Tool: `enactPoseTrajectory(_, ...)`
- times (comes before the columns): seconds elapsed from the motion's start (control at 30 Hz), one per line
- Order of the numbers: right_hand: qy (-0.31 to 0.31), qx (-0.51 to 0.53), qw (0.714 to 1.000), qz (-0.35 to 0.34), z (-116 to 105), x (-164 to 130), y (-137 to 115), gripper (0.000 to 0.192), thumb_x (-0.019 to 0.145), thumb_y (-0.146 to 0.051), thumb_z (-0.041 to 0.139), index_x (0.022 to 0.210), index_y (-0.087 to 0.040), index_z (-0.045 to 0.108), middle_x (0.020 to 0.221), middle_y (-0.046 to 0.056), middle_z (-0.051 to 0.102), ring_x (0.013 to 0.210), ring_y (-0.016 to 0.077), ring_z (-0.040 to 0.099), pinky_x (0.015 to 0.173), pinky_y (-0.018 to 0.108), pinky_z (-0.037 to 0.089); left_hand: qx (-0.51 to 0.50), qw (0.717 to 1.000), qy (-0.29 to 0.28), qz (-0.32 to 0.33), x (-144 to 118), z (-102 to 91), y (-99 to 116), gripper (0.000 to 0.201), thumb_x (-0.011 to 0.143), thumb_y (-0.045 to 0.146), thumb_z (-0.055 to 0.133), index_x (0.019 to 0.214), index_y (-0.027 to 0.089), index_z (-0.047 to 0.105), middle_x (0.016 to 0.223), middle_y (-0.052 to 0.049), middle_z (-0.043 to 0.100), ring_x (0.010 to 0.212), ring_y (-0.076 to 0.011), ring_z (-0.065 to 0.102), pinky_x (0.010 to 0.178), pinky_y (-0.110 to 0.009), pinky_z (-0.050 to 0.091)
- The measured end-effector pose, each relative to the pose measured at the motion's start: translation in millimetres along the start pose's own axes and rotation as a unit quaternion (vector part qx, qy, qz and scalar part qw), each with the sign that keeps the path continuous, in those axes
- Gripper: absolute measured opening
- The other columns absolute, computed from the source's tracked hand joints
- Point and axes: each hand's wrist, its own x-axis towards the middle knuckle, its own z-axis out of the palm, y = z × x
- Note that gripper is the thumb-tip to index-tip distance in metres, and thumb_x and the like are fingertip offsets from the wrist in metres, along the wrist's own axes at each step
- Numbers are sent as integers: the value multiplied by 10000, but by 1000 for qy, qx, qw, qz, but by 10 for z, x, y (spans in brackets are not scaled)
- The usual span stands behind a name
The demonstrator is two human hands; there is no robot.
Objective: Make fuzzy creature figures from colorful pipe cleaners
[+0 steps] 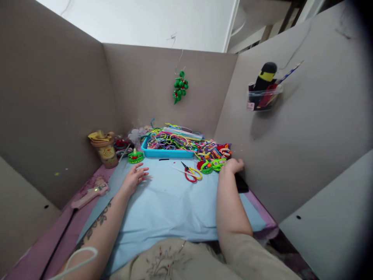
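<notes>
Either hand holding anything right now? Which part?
Left hand holds nothing; it lies flat and open on the light blue sheet. Right hand is curled beside the green pipe-cleaner rings; whether it grips anything cannot be told.

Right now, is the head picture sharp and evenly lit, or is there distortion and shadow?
Head view: wide-angle bending curves the cardboard walls; a dark vignette fills the right corner; the wall holder casts a soft shadow; the scissors look slightly soft; the left hand and right hand are evenly lit.
</notes>
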Motion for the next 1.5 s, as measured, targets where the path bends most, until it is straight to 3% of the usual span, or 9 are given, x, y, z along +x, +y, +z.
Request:
enactPoseTrajectory(0.1,161,-40,986,10,8,-56,-142,462,751,-108,327,1205,-148,402,1284,193,417,1250,241,423,1057,444,334,3,1000,-5,1,4,-2,-9,422,740,221,657,1135,189,511,1065,-112,645,730,-124,647,570,-209,512)
enactPoseTrajectory(0.17,155,-47,987,-11,76,-126,-232,387,771,-130,337,1144,-158,440,1184,150,506,1129,205,523,991,395,415,4,1000,-3,0,16,-4,-20,431,730,234,667,1131,190,514,1060,-111,646,729,-125,647,569,-207,507)
enactPoseTrajectory(0.3,-8,-40,992,-115,311,-420,-358,265,824,-208,339,1002,-160,531,996,95,603,964,181,579,912,355,448,0,1000,3,2,34,-2,-36,444,712,260,678,1121,195,517,1031,-96,646,729,-130,643,561,-209,498)
enactPoseTrajectory(0.4,-156,-26,968,-193,503,-812,-392,234,828,-227,382,913,-179,594,958,91,616,952,203,558,907,364,429,-2,1000,14,15,26,4,-34,451,692,282,680,1104,187,524,952,-74,653,719,-134,635,556,-211,486)
enactPoseTrajectory(0.53,-458,2,853,-251,718,-1413,-354,144,772,-216,532,825,-244,663,892,64,638,943,234,533,954,411,370,19,998,30,43,17,4,-36,451,665,326,673,1069,167,550,841,-47,649,700,-141,622,553,-212,458)
enactPoseTrajectory(0.63,-557,-26,789,-258,873,-1646,-320,125,757,-212,574,804,-259,680,881,58,648,941,239,521,983,435,326,55,995,46,72,27,-6,-68,409,671,344,644,1031,163,571,813,-46,648,692,-153,617,552,-225,448)
enactPoseTrajectory(0.9,-374,-123,883,-255,1455,-885,-381,302,790,-188,449,1013,-167,651,1038,116,636,1013,246,523,974,418,343,232,954,31,186,8,47,-230,159,689,250,599,829,213,665,722,-35,671,699,-206,605,702,-306,471)
enactPoseTrajectory(1.2,-335,-272,870,-237,1974,-301,-248,395,772,-99,424,1107,-139,629,1077,132,640,1057,248,515,970,410,356,356,893,-80,263,-176,161,-201,180,796,246,532,877,252,693,870,-56,704,786,-224,626,770,-320,465)
enactPoseTrajectory(1.5,-338,-305,864,-216,2393,41,-242,312,760,-115,498,1011,-149,680,995,125,667,993,258,545,924,403,385,378,881,-159,235,-261,224,-136,208,844,301,499,951,282,676,891,-66,686,847,-234,608,780,-330,440)
